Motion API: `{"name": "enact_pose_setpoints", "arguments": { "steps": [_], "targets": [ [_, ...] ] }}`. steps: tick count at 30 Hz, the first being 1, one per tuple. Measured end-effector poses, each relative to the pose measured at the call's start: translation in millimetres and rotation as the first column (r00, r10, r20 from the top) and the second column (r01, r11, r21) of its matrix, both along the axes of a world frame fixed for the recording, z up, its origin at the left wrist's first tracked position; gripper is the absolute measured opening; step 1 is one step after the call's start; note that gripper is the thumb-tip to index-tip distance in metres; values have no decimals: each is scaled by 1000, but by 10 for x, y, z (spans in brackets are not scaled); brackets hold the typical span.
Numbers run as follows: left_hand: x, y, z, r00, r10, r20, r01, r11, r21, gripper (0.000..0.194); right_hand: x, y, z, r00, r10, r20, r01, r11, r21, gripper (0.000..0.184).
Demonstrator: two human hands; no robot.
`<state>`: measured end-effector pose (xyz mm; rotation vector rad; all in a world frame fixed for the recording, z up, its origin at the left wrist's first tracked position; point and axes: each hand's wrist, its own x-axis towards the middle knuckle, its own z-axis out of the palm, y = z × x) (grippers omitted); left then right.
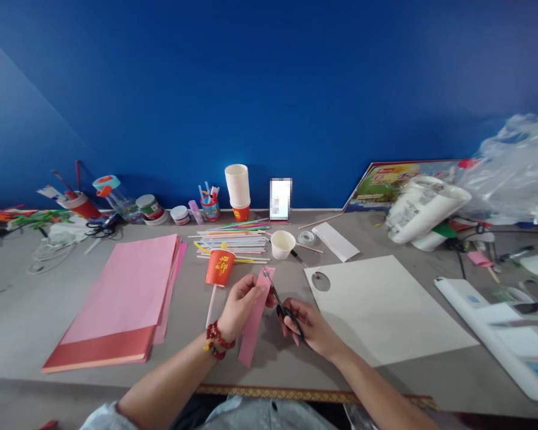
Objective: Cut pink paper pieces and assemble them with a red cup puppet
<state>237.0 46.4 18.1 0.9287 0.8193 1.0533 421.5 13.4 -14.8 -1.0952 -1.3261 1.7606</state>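
Observation:
A strip of pink paper slants across the middle of the view, with my left hand closed on it near its upper end. Fingers of my right hand are in the handles of black-handled scissors. The scissors' metal blades reach up to the top of the strip; whether they cut into it is too small to tell. Just beyond my left hand an upside-down red paper cup with yellow print sits over a pale straw.
Pink and red paper sheets lie at left, a white sheet with a round hole at right. Behind are straws, a white cup bowl, stacked paper cups, tape and a lit screen. A power strip lies far right.

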Motion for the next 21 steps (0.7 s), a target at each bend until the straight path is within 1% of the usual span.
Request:
{"name": "enact_pose_setpoints", "arguments": {
  "steps": [8,12,16,21],
  "targets": [
    [-6,2,23,998,-39,46,40,999,-25,20,5,7,39,1000,-6,27,6,1000,-5,52],
    [-18,4,33,997,-57,51,59,997,-41,21,34,-6,107,999,-12,32,12,1000,-4,53],
    [-36,17,51,995,-86,48,88,995,-48,22,102,-2,175,997,20,70,-20,1000,-5,51],
    [-57,47,82,991,-120,52,122,991,-53,28,213,6,165,995,47,88,-45,999,-21,50]
  ]
}}
